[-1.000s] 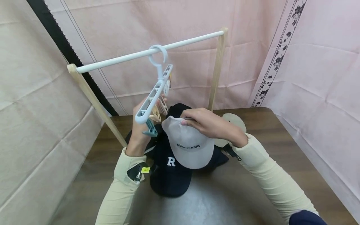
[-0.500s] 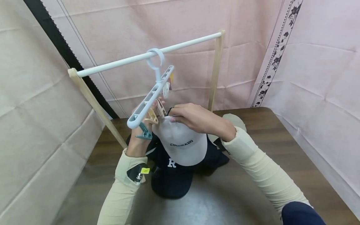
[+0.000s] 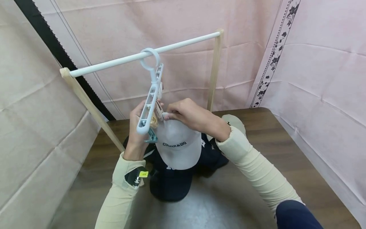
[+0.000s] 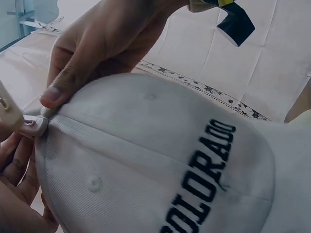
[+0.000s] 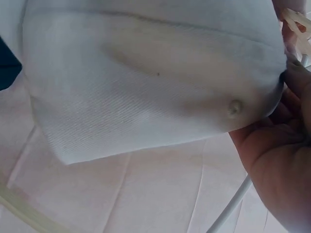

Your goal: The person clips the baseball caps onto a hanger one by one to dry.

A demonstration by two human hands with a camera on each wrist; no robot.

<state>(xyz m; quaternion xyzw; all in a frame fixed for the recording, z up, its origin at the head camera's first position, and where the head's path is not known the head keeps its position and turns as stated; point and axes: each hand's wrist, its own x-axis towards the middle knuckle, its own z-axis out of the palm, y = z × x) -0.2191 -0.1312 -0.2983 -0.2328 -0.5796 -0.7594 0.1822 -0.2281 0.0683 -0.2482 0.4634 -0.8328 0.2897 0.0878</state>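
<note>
A white baseball cap (image 3: pixel 179 135) lettered COLORADO hangs from my right hand (image 3: pixel 194 117), which pinches the top of its crown. My left hand (image 3: pixel 135 124) is behind the lower part of a pale blue hanger (image 3: pixel 150 105), its fingers gripping a whitish clothespin (image 3: pixel 159 110). In the left wrist view, that clothespin's tip (image 4: pixel 35 125) meets the crown beside my right thumb; whether it bites the fabric I cannot tell. A beige clothespin (image 3: pixel 153 121) and a teal clothespin (image 3: pixel 152 136) hang near the hanger's front end.
The hanger hooks over a white rod (image 3: pixel 183 44) between wooden posts (image 3: pixel 215 71). Beneath the white cap lie a navy cap (image 3: pixel 171 186) and other dark caps. A beige cap (image 3: pixel 235 123) sits behind my right forearm on the wooden table (image 3: pixel 257 127). Pinkish cloth surrounds the table.
My right hand has brought the white cap leftward, up to the clothespins. The hanger has swung to a steeper angle, with my left hand staying by its lower end.
</note>
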